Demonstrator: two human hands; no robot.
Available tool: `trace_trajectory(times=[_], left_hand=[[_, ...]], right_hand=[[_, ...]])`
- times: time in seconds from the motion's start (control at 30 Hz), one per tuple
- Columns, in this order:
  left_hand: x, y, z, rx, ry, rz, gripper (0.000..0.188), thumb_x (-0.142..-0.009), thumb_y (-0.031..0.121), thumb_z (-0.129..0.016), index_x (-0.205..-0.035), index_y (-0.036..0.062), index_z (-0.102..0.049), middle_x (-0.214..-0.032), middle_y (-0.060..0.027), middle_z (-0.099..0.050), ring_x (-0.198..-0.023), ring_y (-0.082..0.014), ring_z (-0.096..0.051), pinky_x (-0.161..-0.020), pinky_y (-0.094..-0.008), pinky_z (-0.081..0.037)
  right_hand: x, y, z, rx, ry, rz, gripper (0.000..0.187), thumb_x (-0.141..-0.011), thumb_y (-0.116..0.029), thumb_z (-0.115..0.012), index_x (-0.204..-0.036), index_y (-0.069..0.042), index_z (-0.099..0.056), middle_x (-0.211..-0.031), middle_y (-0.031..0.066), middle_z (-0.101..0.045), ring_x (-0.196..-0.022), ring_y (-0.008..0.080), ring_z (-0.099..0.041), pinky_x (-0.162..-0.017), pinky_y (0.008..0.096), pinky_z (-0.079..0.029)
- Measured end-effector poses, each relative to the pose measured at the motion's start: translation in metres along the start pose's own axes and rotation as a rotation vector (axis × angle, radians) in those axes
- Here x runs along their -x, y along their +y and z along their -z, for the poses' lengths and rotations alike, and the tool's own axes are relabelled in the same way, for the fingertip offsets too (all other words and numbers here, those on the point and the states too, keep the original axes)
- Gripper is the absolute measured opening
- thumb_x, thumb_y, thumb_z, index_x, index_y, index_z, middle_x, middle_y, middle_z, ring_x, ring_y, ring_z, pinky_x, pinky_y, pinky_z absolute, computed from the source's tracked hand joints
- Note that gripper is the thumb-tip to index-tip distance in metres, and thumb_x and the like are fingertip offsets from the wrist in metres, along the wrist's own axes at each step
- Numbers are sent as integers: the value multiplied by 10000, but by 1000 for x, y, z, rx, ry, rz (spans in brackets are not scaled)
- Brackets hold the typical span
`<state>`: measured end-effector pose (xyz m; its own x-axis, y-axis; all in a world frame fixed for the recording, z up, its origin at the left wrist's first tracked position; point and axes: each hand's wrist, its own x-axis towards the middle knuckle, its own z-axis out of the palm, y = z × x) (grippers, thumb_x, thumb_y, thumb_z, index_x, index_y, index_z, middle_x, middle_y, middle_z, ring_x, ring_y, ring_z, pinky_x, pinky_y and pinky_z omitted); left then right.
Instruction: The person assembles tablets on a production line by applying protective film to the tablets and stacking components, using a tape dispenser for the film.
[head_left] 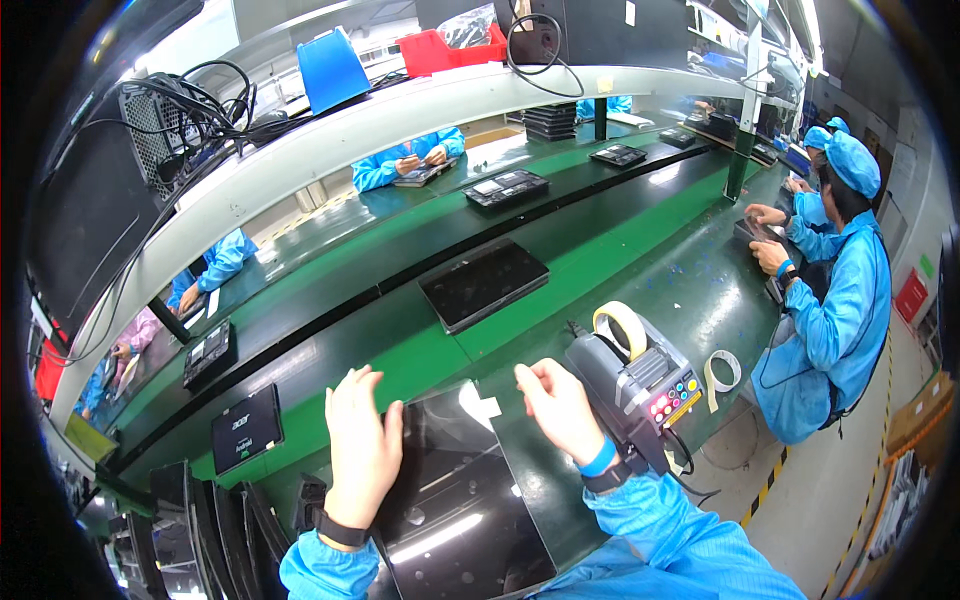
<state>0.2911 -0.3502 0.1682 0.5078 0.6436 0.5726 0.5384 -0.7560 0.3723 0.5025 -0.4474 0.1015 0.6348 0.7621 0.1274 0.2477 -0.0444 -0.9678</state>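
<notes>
A tablet-like glossy black screen panel [455,505] lies in front of me on the green bench. Clear film seems to cover it, and a glare patch shows at its far end. A small white tab [490,407] sticks out at the far right corner. My left hand [362,445] is open over the panel's left edge, its fingers pointing away from me. To the right of the tab, my right hand [560,412] is closed, thumb and fingers curled together. Whatever it may pinch is hidden. A grey tape dispenser [640,375] with a tape roll stands beside it.
A loose tape roll [722,372] lies right of the dispenser. Beyond my hands are a dark panel [485,285] and a lit tablet [247,430]. Several upright panels [225,530] stand at left. A co-worker [830,280] in blue sits at right. A shelf edge [400,105] crosses above.
</notes>
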Motion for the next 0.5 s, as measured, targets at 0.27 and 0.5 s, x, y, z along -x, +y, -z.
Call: trace_trajectory(times=[0.27, 0.5], left_hand=[[18, 18, -17, -28, -391, -351, 375, -854, 152, -609, -1218, 68, -573, -1265, -172, -523, -1216, -358, -472, -1020, -526, -372], [21, 18, -22, -82, -406, -377, 384, -878, 169, -584, -1244, 59, -545, -1300, -183, -495, -1231, -367, -460, -1003, -534, -389]], right_hand=[[30, -30, -9, 294, 60, 518, 96, -816, -123, -650, -803, -29, -640, -768, 108, -590, -746, 278, -590, -663, 368, -485], [31, -36, -19, 566, 30, 658, 154, -842, -123, -617, -725, -24, -600, -697, 109, -544, -690, 278, -556, -626, 382, -478]])
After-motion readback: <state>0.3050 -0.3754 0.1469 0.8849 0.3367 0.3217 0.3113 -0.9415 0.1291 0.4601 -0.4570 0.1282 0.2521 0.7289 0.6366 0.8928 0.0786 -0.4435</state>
